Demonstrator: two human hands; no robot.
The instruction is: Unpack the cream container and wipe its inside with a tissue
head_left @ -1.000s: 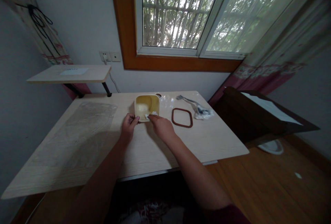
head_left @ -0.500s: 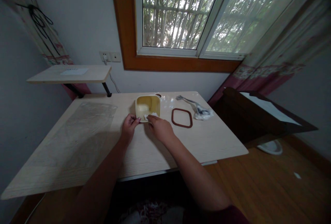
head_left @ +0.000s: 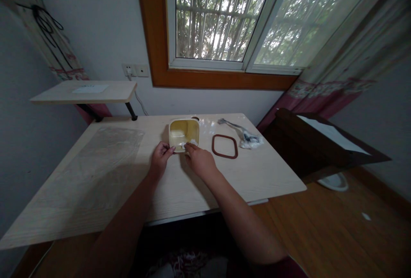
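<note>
A squarish yellow container (head_left: 183,129) with a pale rim stands tilted toward me on the light wooden table. My left hand (head_left: 160,157) is closed on its near left corner, thumb over the rim. Pinched in my right hand (head_left: 201,159) is a crumpled white tissue (head_left: 193,142), pressed against the inside of the container's near wall. Part of the tissue is hidden by my fingers. Right of the container lies a reddish-brown rounded-square ring (head_left: 224,146), flat on the table and touched by neither hand.
A clear plastic bag with a dark item (head_left: 250,139) lies at the right of the table (head_left: 180,192). A transparent sheet (head_left: 102,162) covers part of the left side. Behind it stands a small raised shelf (head_left: 112,92). A dark piece of furniture (head_left: 321,141) is beyond the right edge.
My right hand with the tissue has shifted very slightly to the right along the container's near wall. The left hand keeps its grip on the corner. The whole view has moved slightly.
</note>
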